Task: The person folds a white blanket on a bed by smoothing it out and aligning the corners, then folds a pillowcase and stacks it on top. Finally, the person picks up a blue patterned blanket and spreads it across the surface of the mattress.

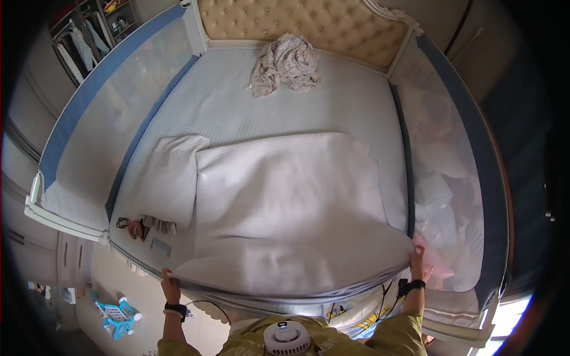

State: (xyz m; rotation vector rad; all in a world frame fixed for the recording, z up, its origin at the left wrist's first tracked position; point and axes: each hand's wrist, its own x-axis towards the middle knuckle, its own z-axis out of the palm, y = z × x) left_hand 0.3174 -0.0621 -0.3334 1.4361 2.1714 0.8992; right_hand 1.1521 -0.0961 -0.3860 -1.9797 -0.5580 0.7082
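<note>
A large pale sheet or pad [289,191] lies over the near half of the bed, its near edge stretched between my hands. My left hand [171,285] grips its left corner at the bed's foot. The right corner is pinched in my right hand [417,262], close to the mesh rail. A folded part of pale cloth [171,171] rests to the left of the sheet. Near the bed's left front corner lie a striped cloth item [160,224], a reddish curved item [135,229] and a small grey rectangular item [160,247]. A crumpled patterned cloth [287,64] sits by the headboard.
Blue-edged mesh rails stand along the left side [120,89] and right side [445,155] of the mattress [347,100]. The tufted headboard [307,20] closes the far end. A blue toy cart [118,317] stands on the floor at lower left.
</note>
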